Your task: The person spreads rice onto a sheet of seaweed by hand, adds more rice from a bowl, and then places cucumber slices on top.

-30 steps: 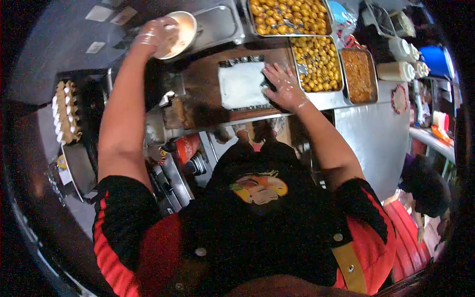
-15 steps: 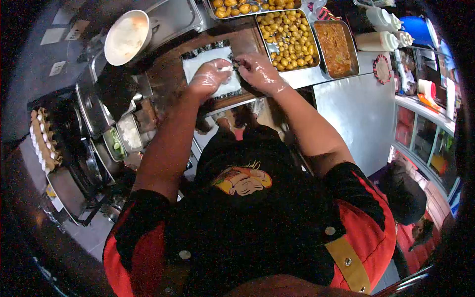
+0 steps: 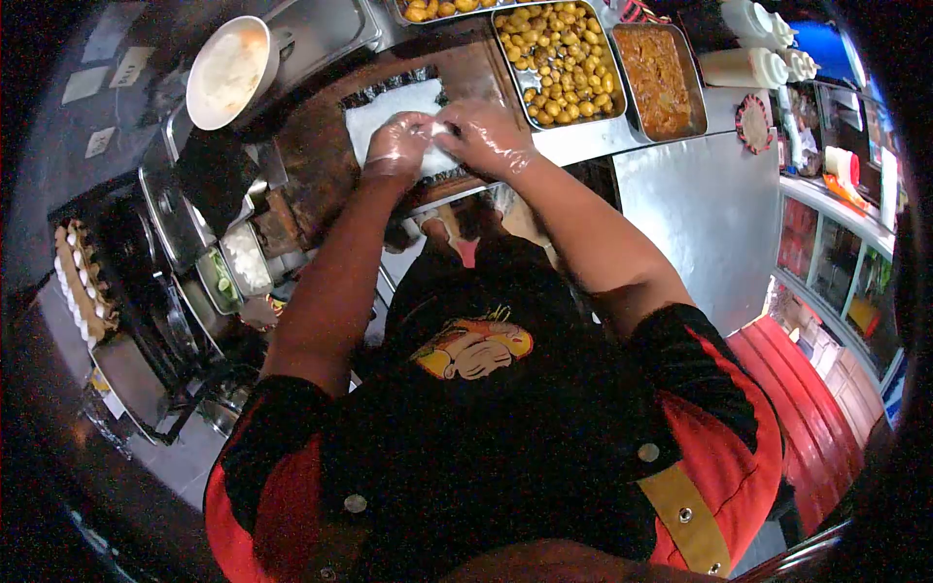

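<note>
My left hand (image 3: 397,148) and my right hand (image 3: 484,139), both in clear plastic gloves, meet above a white sheet (image 3: 365,115). Black crinkled edging shows along the sheet's far and near sides. Their fingertips are pinched together around a small whitish bit, too small and too covered to name. The sheet lies on a dark brown board (image 3: 316,146), partly hidden beneath my hands.
A tray of small potatoes (image 3: 564,63) and a tray of reddish-brown stew (image 3: 656,83) stand right of the board. A white bowl (image 3: 230,73) is at upper left. Squeeze bottles (image 3: 743,68) stand at right; an egg carton (image 3: 83,282) sits far left.
My right hand has moved left and now touches my left hand at the fingertips. The view has shifted slightly. A person at the lower right has gone from view, exposing a red bench.
</note>
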Tool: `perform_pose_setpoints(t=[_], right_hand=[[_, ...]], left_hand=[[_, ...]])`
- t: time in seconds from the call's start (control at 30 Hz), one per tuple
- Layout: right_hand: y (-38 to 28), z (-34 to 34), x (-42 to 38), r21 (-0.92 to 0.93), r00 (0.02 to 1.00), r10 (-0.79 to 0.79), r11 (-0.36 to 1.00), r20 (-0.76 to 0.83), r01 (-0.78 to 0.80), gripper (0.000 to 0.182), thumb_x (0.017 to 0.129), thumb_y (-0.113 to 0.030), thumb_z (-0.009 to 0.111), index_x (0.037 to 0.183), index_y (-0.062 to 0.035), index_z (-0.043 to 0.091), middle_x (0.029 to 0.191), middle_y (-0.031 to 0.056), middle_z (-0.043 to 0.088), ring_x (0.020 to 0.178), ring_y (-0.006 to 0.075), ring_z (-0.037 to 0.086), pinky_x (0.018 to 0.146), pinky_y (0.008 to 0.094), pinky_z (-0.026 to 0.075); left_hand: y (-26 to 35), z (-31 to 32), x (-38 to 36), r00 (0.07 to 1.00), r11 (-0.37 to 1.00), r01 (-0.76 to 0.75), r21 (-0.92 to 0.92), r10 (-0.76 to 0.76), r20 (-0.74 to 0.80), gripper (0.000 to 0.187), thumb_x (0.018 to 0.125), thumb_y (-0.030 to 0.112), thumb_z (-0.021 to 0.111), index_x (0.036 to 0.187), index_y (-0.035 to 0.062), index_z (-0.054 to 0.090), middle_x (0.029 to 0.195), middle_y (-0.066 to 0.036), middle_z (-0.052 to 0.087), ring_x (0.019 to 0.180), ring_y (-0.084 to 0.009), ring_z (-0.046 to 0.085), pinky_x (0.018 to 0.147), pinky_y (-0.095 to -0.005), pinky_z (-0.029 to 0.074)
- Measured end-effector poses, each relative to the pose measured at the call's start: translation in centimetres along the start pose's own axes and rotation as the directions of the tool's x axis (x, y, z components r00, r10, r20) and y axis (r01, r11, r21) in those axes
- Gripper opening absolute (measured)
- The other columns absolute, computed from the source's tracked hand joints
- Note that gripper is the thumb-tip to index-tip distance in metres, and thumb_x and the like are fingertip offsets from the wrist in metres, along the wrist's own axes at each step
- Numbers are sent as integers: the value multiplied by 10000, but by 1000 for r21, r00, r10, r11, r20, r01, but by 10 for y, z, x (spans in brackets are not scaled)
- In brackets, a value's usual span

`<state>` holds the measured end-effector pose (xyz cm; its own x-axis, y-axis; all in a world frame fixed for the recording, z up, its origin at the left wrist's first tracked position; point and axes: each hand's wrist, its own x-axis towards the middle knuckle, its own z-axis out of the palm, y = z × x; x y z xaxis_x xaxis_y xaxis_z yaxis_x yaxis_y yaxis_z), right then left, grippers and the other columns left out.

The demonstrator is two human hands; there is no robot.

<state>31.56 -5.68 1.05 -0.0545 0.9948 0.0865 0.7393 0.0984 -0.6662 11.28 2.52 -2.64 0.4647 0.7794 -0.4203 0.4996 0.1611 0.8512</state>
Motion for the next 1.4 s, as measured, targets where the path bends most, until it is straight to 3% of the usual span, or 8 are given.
perform_pose_setpoints(t=[0.1,0.17,0.3,0.6,0.73,0.9,1.1,1.4], right_hand=[[5,9,0,-36,1000,-12,999,16,13,352,973,-359,739,1211,-104,786,1168,149,785,1125,385,736,1017,571,530],[3,9,1,-23,999,6,1000,-47,-7,293,973,-342,732,1127,-101,792,1126,140,786,1099,386,737,984,575,539],[-1,7,1,116,996,48,992,-80,-39,246,969,-322,726,1053,-98,786,1102,140,785,1073,389,738,951,575,546],[6,8,3,-47,994,-69,997,-84,65,173,951,-213,735,1025,-58,755,983,166,762,964,394,733,862,527,576],[10,-6,-2,250,982,189,951,-11,-180,238,957,-227,779,1150,-87,767,979,155,760,995,375,737,923,487,587],[6,3,1,-77,997,-43,996,-56,39,206,962,-218,760,1125,-93,780,1051,173,780,1039,393,742,924,493,589],[12,8,13,222,987,110,972,-120,-81,256,1000,-270,748,1125,-47,763,1069,220,771,1042,447,725,931,519,574],[11,10,39,96,982,113,990,-154,-99,253,1000,-283,747,1130,-67,761,1063,220,765,1037,457,712,931,534,567]], left_hand=[[29,-1,-10,998,965,39,259,-24,-60,283,1018,246,788,1240,70,785,1237,-135,803,1040,-229,772,963,-372,599],[29,-3,-11,959,811,-117,573,243,-148,348,984,338,809,1233,96,792,1224,-135,809,1089,-297,784,991,-411,604],[63,3,-27,998,811,26,585,13,-62,357,978,355,793,1236,108,794,1202,-146,814,1109,-344,779,1009,-437,603],[49,2,6,971,896,-137,422,207,-123,314,1008,300,754,1225,77,797,1180,-206,803,1093,-375,774,985,-448,597],[59,-10,8,992,949,-99,298,116,-40,285,1018,258,744,1225,68,793,1207,-212,796,1083,-378,766,974,-432,588],[63,-12,19,997,914,-81,398,78,23,315,1051,297,687,1230,57,783,1242,-214,786,1111,-394,756,1002,-453,581],[65,-12,27,978,827,-206,523,185,93,308,1094,296,639,1222,50,773,1223,-230,781,1135,-426,750,1020,-489,578],[60,-20,37,983,799,-174,575,176,52,297,1114,289,614,1230,76,785,1222,-228,782,1140,-449,742,1029,-515,568]])
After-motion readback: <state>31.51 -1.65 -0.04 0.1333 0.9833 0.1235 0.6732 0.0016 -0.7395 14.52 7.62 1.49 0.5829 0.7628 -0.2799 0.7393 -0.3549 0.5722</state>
